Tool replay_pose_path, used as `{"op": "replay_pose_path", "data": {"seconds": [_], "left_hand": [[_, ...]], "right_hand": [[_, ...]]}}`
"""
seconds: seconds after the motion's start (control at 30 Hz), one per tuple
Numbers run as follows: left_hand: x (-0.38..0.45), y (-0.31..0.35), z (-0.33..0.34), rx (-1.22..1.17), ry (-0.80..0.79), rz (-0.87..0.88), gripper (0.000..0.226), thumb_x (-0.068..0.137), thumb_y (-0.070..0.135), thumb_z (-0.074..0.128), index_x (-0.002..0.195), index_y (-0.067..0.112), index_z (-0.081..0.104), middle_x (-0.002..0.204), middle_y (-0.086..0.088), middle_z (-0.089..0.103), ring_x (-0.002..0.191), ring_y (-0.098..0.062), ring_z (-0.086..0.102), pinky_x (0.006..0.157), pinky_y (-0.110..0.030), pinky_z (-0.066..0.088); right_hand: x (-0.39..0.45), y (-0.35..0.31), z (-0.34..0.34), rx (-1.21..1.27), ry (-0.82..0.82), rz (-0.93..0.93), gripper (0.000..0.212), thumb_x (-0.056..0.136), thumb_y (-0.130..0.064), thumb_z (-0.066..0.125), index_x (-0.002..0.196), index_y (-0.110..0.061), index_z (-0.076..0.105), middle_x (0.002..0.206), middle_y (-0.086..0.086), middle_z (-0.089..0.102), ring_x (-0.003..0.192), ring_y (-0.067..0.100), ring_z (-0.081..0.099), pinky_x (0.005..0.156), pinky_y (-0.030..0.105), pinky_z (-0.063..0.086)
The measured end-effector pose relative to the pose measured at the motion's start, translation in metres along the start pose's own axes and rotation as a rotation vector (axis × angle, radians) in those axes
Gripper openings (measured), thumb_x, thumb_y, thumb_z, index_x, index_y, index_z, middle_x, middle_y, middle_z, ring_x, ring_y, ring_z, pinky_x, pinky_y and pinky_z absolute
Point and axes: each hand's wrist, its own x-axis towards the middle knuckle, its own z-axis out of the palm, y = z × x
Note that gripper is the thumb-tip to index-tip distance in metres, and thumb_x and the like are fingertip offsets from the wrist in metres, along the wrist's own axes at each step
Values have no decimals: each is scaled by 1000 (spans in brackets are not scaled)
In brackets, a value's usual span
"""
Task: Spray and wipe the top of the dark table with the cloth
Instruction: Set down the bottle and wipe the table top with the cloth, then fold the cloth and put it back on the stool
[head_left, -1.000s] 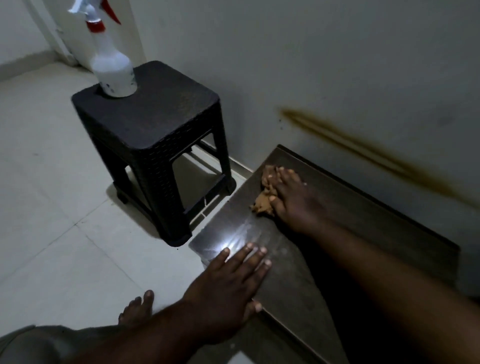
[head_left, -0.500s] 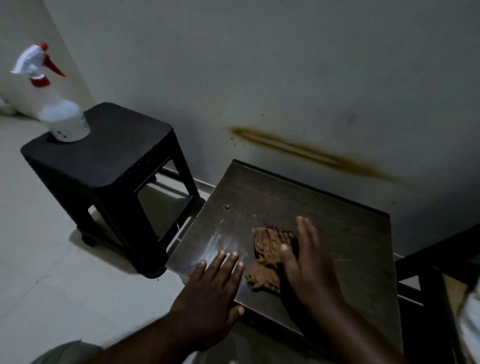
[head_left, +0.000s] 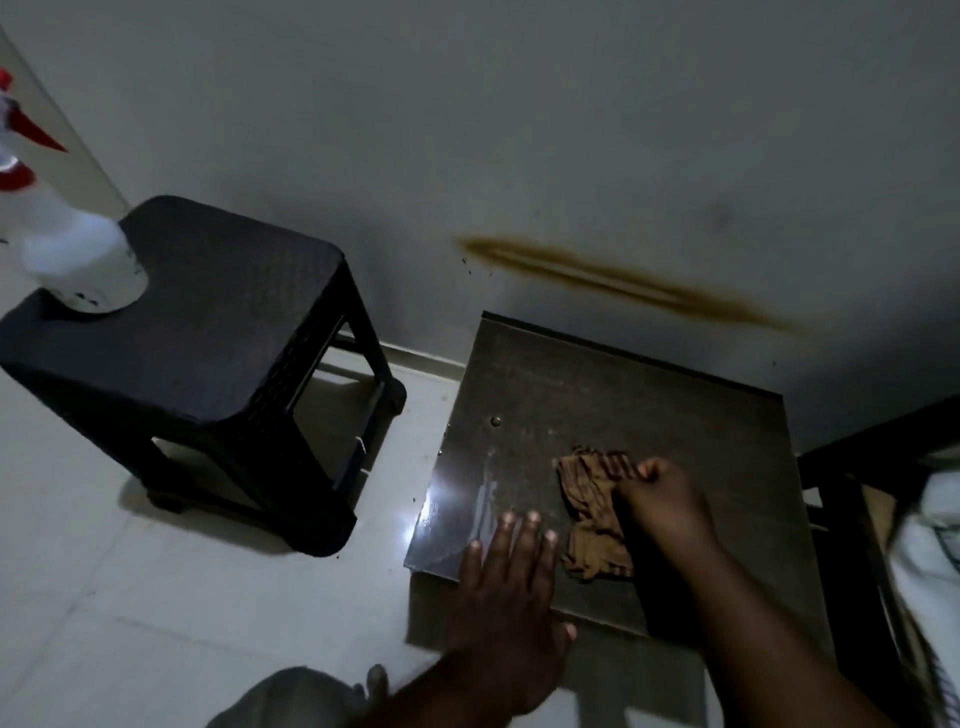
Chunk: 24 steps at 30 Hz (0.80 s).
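Note:
The dark table (head_left: 582, 395) stands against the wall, its top wet and glinting near the left front corner. A crumpled brown cloth (head_left: 589, 512) lies on the front half of the top. My right hand (head_left: 662, 501) is closed on the cloth's right side, fingers curled. My left hand (head_left: 506, 582) lies flat with fingers spread on the table's front left edge, just left of the cloth. The white spray bottle (head_left: 78, 254) with a red trigger stands on a black stool at the far left.
The black plastic stool (head_left: 208, 332) stands on the pale tiled floor left of the table. A brown smear (head_left: 623, 280) marks the wall above the table. Dark furniture (head_left: 852, 467) with white fabric (head_left: 930, 561) stands at the right. My foot (head_left: 376, 686) shows below.
My right hand has pulled the cloth from the table's back left corner toward the front middle, and its fingers have curled into a grip. The view has shifted right. My left hand stays at the front edge.

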Motion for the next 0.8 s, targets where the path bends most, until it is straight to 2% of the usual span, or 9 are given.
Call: {"op": "replay_pose_path", "data": {"seconds": [0.1,0.17,0.3,0.37,0.47,0.53,0.63,0.7,0.8], "left_hand": [[4,1,-6,-56,-94,-27,93,84,65,30,133,29,-40,145,4,-48,125,-21,-54,96,-46,-38],[5,3,-21,-113,-200,-47,97,83,68,33,141,29,-34,149,4,-44,133,-22,-46,106,-49,-28],[8,2,-92,-424,-285,-131,72,94,48,45,152,13,21,160,-15,22,146,-32,22,118,-49,19],[11,1,-137,-781,-216,-262,46,96,36,48,133,10,49,128,-21,59,116,-34,57,98,-44,44],[3,15,-198,-1422,-164,-468,22,95,26,52,103,10,65,92,-10,69,75,-23,65,69,-36,48],[-2,28,-222,-1568,-254,-474,27,99,34,45,109,17,64,109,-5,70,89,-16,69,80,-34,48],[-5,46,-254,-1841,-368,-449,69,90,65,39,138,17,48,140,-11,54,128,-28,52,104,-43,40],[-6,51,-270,-2058,-329,-421,82,82,72,42,138,14,52,137,-16,57,127,-31,53,99,-43,48],[-13,55,-297,-2261,-195,-438,68,86,58,56,124,1,64,123,-22,65,113,-31,64,94,-39,54]], "right_hand": [[-11,-14,-13,77,-21,5,8,78,-8,66,79,-13,60,71,10,65,66,25,59,59,36,49],[-22,-24,-29,109,-70,29,23,80,-4,66,96,-19,60,88,10,69,79,24,63,76,43,54],[-45,-53,-60,268,-141,117,72,81,14,61,145,-13,41,117,15,66,98,23,66,91,37,54],[-58,-68,-68,409,-172,132,62,81,23,50,135,-7,53,106,11,70,78,7,72,68,21,56],[-79,-93,-84,461,-147,75,52,79,26,47,110,-13,64,89,0,72,68,3,70,55,10,50],[-92,-104,-94,403,-99,-45,49,79,19,54,95,-27,64,89,-8,71,81,9,69,63,7,48],[-116,-121,-114,190,-48,-292,43,77,2,63,84,-40,62,87,-15,68,84,7,66,72,20,50],[-131,-127,-123,62,-47,-526,38,70,-2,60,88,-34,68,96,-6,68,89,16,65,79,33,53],[-146,-134,-140,-122,-150,-833,36,63,-9,54,93,-23,69,100,2,66,95,26,62,79,41,53]]}}
